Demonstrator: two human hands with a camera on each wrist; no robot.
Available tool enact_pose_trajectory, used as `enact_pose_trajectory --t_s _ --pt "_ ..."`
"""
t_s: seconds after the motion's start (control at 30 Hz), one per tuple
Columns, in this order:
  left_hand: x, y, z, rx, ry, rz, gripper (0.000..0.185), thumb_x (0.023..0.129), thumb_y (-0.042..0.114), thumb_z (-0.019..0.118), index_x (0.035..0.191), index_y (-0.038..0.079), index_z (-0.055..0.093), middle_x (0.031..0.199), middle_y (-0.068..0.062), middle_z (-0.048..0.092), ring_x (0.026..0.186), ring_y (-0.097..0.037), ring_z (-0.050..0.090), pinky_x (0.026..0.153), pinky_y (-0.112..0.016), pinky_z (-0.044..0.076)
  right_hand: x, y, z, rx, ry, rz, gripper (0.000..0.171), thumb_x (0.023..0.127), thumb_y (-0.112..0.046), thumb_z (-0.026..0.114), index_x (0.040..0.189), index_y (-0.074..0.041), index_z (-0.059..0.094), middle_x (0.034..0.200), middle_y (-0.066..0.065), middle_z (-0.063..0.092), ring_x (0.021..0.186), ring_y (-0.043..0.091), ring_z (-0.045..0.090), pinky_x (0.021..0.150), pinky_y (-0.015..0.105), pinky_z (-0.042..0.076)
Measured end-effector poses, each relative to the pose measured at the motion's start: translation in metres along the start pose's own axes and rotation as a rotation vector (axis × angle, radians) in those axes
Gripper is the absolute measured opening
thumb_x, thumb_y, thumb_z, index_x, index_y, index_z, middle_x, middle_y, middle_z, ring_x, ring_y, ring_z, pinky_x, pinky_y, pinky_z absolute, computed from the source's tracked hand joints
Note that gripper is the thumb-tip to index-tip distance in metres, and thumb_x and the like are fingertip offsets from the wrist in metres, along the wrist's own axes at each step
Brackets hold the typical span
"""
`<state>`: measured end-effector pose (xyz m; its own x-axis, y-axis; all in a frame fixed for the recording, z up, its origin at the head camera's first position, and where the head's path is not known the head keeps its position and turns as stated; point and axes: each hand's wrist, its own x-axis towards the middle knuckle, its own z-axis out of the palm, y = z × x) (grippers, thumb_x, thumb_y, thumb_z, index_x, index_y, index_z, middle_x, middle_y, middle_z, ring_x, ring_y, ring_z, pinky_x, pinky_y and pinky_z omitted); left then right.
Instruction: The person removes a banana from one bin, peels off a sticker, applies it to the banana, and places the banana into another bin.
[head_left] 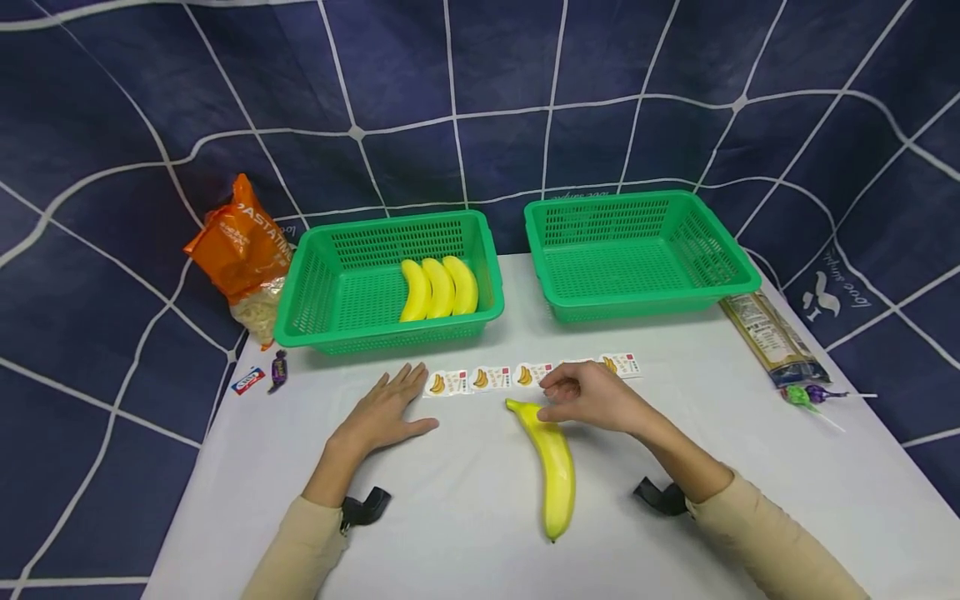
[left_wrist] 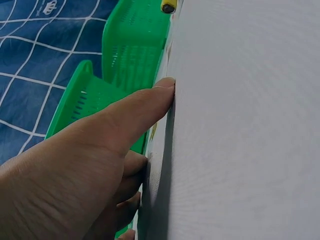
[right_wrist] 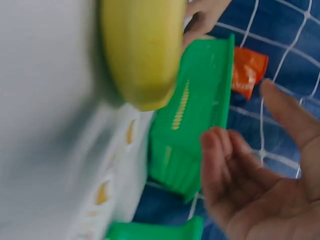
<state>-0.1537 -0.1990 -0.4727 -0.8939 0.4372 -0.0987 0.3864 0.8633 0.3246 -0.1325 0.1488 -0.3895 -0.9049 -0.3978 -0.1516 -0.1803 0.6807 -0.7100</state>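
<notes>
My left hand [head_left: 386,414] lies flat on the white table, fingers spread, fingertips at the left end of a strip of banana-picture stickers [head_left: 489,378]. My right hand [head_left: 600,398] hovers over the strip's right part and hides some of it. Its fingers are loosely bent, and in the right wrist view a gap shows between thumb and fingers [right_wrist: 220,150], with nothing held. Beside and below that hand a single yellow banana [head_left: 557,479] lies lengthwise on the table, its stem toward the stickers. In the left wrist view the left thumb [left_wrist: 150,102] rests along the tabletop.
Three bananas [head_left: 440,289] lie in the left green basket [head_left: 390,340]; another green basket [head_left: 637,310] stands to its right. An orange pasta bag [head_left: 243,242] and small wrapped sweets [head_left: 278,371] are at left. A packet [head_left: 780,342] and lollipops [head_left: 798,397] lie at right.
</notes>
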Motion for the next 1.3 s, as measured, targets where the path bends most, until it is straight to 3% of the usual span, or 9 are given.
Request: enact_pose_trajectory --t_s 0.17,0.37,0.53,0.87,1.07,1.3 --pt "0.0 -0.002 0.002 -0.003 -0.002 -0.008 0.092 0.085 0.061 0.063 0.151 0.005 0.032 0.16 -0.011 0.028 0.15 -0.032 0.022 0.122 -0.053 0.016 0.022 -0.03 -0.005 -0.097 -0.064 -0.28 0.046 0.074 -0.033 0.085 0.112 -0.013 0.07 0.106 -0.002 0.071 0.094 0.018 0.066 0.085 0.03 0.055" --pt "0.001 0.0 0.004 -0.026 -0.008 -0.013 0.091 0.085 0.061 0.063 0.152 0.006 0.033 0.16 -0.009 0.028 0.15 -0.031 0.021 0.122 -0.053 0.014 0.059 -0.056 0.003 -0.249 -0.205 -0.441 0.045 0.074 -0.031 0.085 0.113 -0.013 0.07 0.108 -0.002 0.071 0.095 0.016 0.065 0.084 0.029 0.054" --pt "0.002 0.002 0.004 -0.037 -0.022 -0.006 0.09 0.086 0.06 0.062 0.152 0.007 0.032 0.161 -0.008 0.026 0.151 -0.03 0.019 0.123 -0.052 0.012 0.088 -0.064 0.019 -0.319 -0.316 -0.474 0.046 0.076 -0.027 0.084 0.115 -0.008 0.069 0.11 0.004 0.072 0.098 0.021 0.066 0.083 0.024 0.053" --pt "-0.003 0.001 0.002 -0.035 -0.016 -0.02 0.09 0.086 0.059 0.062 0.152 0.006 0.032 0.16 -0.008 0.027 0.151 -0.03 0.02 0.123 -0.053 0.013 0.134 -0.069 0.046 -0.386 -0.352 -0.516 0.048 0.078 -0.021 0.082 0.12 -0.002 0.067 0.115 0.01 0.071 0.102 0.024 0.066 0.086 0.028 0.054" --pt "-0.004 0.0 0.003 -0.043 -0.026 -0.022 0.091 0.087 0.06 0.061 0.154 0.009 0.026 0.162 -0.006 0.024 0.151 -0.029 0.018 0.123 -0.053 0.011 0.146 -0.066 0.065 -0.437 -0.395 -0.538 0.048 0.079 -0.025 0.082 0.121 -0.006 0.068 0.112 0.006 0.071 0.1 0.019 0.067 0.086 0.023 0.053" --pt "-0.002 0.004 0.002 -0.053 -0.041 -0.036 0.093 0.086 0.058 0.063 0.155 0.01 0.023 0.162 -0.006 0.022 0.152 -0.028 0.016 0.123 -0.053 0.01 0.155 -0.062 0.073 -0.515 -0.382 -0.524 0.05 0.078 -0.024 0.082 0.123 -0.008 0.067 0.118 0.004 0.069 0.106 0.015 0.065 0.09 0.024 0.053"
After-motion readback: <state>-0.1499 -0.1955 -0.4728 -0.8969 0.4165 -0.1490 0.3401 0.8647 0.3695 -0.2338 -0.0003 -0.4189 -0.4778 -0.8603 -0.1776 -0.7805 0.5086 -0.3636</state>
